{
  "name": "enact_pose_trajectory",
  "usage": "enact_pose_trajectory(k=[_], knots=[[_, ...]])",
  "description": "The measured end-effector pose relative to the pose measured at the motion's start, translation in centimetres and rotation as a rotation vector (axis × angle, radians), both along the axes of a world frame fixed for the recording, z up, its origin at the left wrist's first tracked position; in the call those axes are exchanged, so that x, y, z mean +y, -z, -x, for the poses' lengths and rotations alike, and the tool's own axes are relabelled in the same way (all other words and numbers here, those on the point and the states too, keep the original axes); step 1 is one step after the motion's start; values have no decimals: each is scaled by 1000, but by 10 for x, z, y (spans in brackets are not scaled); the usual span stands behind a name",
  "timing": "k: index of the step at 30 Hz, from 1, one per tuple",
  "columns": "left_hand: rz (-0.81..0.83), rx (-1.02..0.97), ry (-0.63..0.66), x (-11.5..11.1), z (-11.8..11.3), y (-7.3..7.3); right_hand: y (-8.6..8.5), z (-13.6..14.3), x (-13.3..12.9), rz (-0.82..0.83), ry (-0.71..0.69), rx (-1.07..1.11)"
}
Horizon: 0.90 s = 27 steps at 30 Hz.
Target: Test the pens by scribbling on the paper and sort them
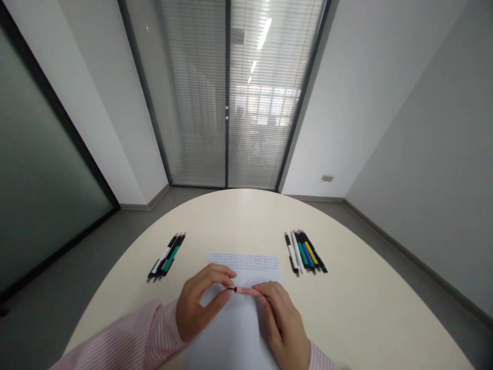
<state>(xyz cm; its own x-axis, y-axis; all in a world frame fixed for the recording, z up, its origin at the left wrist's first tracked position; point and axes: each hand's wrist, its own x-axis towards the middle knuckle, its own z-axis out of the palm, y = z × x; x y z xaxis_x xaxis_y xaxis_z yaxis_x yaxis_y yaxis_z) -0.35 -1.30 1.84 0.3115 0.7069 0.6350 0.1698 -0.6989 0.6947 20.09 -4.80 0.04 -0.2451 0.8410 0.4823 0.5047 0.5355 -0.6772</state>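
Observation:
Over the sheet of paper, a pen with a pink barrel lies level between my two hands. My right hand is closed around the barrel's right end, thumb and fingers pressed on it. At the left end of the barrel is a dark rim with a thin dark piece sticking out. Thumb and fingertips of my left hand pinch that thin piece; whether it is the pen's tip or a refill, I cannot tell. Lines of writing cover the paper's top part.
Several pens with black, white and green parts lie side by side on the left of the round table. Another row of pens, with white, green, blue and yellow grips, lies on the right. Glass panels with blinds stand beyond.

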Motion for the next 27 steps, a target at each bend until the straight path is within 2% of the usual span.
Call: enact_pose_trajectory(k=[4,9,14,21,24,27], knots=[[39,-30,-18,1,-2,-1,-2,1,0,14,14,-1],[-56,-19,-57,2,-3,-5,-2,1,1,-25,31,-31],[-48,14,-89,2,-3,-8,3,-1,0,-69,62,-58],[6,52,-24,4,-1,0,4,-2,0,-126,112,-85],[56,-17,-57,4,1,4,2,0,0,-119,118,-90],[22,-17,-102,5,3,1,0,1,-1,-122,116,-87]])
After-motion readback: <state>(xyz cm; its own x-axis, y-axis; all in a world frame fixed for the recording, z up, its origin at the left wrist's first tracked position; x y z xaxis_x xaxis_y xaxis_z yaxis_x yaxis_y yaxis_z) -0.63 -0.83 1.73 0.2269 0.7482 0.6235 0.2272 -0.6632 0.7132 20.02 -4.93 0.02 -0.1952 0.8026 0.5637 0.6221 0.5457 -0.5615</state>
